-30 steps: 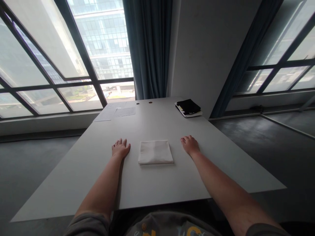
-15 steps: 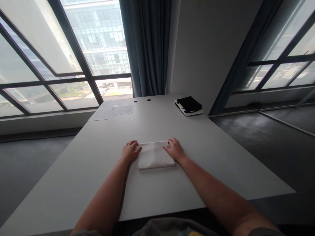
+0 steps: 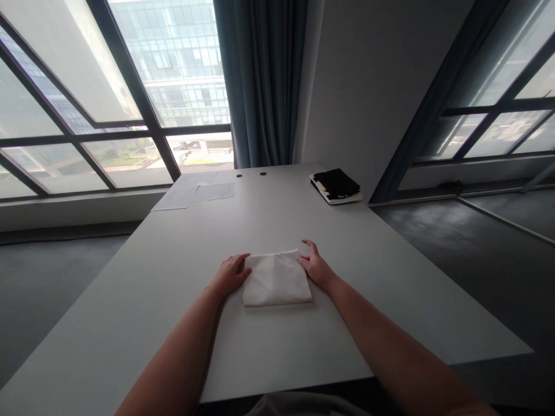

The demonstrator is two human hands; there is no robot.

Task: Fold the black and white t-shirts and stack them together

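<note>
A folded white cloth (image 3: 276,280) lies on the pale grey table (image 3: 173,289) in front of me. My left hand (image 3: 230,274) rests at the cloth's far left corner, fingers curled and pinching that corner. My right hand (image 3: 316,267) is at the far right corner, thumb on the cloth's edge and fingers partly stretched behind it. The cloth's far edge looks slightly lifted between the two hands. Both forearms reach in from the near edge.
A black wallet-like item on a white notebook (image 3: 336,186) sits at the table's far right. Paper sheets (image 3: 197,193) lie at the far left, near two cable holes (image 3: 250,174). Large windows, a blue curtain (image 3: 260,81) and dark floor surround the table.
Both hands moved inward from flat on the table beside the cloth to its far corners and took hold there. The view tilted down a little.
</note>
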